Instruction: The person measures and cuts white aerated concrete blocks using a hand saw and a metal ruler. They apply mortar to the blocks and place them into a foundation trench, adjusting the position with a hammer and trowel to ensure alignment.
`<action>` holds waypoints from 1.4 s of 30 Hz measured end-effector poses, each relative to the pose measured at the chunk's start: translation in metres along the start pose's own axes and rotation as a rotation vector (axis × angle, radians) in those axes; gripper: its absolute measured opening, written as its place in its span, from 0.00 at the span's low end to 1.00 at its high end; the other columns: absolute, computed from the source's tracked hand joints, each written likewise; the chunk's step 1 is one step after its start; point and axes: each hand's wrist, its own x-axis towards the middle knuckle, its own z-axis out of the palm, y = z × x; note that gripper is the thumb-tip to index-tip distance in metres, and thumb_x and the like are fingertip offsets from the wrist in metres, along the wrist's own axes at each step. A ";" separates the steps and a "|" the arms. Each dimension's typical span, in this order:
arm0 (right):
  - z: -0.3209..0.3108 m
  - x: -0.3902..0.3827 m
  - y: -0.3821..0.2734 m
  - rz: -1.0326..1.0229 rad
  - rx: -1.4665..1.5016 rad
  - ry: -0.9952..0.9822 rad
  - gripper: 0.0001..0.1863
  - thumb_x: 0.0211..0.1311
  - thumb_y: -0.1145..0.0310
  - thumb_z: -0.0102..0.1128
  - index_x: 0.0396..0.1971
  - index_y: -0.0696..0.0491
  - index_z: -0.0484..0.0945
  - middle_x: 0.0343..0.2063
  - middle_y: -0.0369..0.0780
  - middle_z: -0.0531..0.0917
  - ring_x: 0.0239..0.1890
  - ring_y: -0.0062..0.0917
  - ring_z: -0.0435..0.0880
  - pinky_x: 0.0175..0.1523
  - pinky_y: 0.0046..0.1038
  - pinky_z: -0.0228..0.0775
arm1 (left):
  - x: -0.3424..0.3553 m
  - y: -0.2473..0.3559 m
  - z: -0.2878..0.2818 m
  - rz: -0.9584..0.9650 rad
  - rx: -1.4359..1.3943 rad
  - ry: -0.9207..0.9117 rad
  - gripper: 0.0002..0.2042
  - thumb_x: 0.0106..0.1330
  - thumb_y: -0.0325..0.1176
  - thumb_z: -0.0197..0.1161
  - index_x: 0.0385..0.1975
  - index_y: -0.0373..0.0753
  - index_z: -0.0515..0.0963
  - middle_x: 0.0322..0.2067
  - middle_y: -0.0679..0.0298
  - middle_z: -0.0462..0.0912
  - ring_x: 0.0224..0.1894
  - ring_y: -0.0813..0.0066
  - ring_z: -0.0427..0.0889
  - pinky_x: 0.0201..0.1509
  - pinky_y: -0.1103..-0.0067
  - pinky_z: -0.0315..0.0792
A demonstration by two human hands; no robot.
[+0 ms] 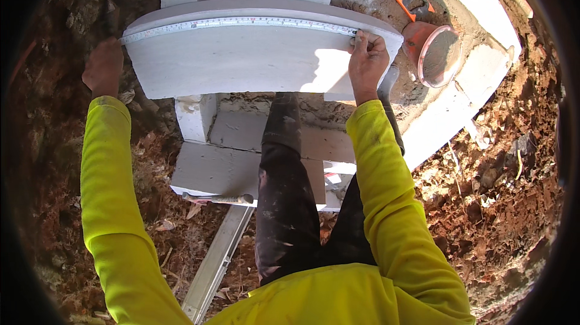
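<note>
"Where's the measuring tape (241, 22)?"
"Near twelve o'clock, stretched along the white block (229, 62), by its far curved edge."
"And the hands?"
"The right hand (368, 64), toward one, pinches the tape's end. The left hand (104, 68), at ten, meets its other end; shadowed, I can't tell its grip."
"Nearby?"
"A reddish bucket (415, 41) at two."

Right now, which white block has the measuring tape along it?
The long, curved-edged block under the right hand; the other blocks carry none.
</note>
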 end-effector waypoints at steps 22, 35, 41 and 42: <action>-0.006 0.013 -0.004 -0.136 -0.138 -0.047 0.02 0.62 0.75 0.60 0.31 0.58 0.78 0.21 0.39 0.83 0.24 0.17 0.81 0.33 0.21 0.72 | 0.008 -0.004 0.006 0.042 0.056 -0.031 0.20 0.70 0.53 0.42 0.52 0.55 0.78 0.55 0.57 0.79 0.58 0.49 0.76 0.60 0.58 0.72; -0.018 -0.008 0.008 -0.002 -0.281 -0.132 0.04 0.60 0.74 0.61 0.30 0.59 0.78 0.21 0.40 0.83 0.23 0.21 0.80 0.33 0.26 0.72 | 0.019 -0.012 0.012 0.059 0.058 -0.031 0.18 0.69 0.52 0.46 0.52 0.58 0.78 0.55 0.57 0.79 0.57 0.48 0.76 0.58 0.58 0.73; -0.038 -0.053 0.021 0.134 -0.192 -0.140 0.04 0.66 0.73 0.58 0.35 0.58 0.76 0.24 0.34 0.80 0.23 0.13 0.77 0.28 0.18 0.71 | -0.022 -0.008 -0.004 0.183 0.072 -0.017 0.15 0.69 0.49 0.48 0.45 0.54 0.80 0.49 0.58 0.82 0.53 0.49 0.80 0.54 0.57 0.75; -0.044 -0.063 0.017 0.188 -0.192 -0.169 0.05 0.66 0.73 0.58 0.35 0.58 0.76 0.25 0.34 0.79 0.23 0.13 0.76 0.28 0.19 0.71 | -0.032 -0.011 -0.004 0.197 0.102 -0.057 0.14 0.69 0.48 0.49 0.44 0.54 0.80 0.48 0.58 0.82 0.52 0.50 0.80 0.53 0.57 0.75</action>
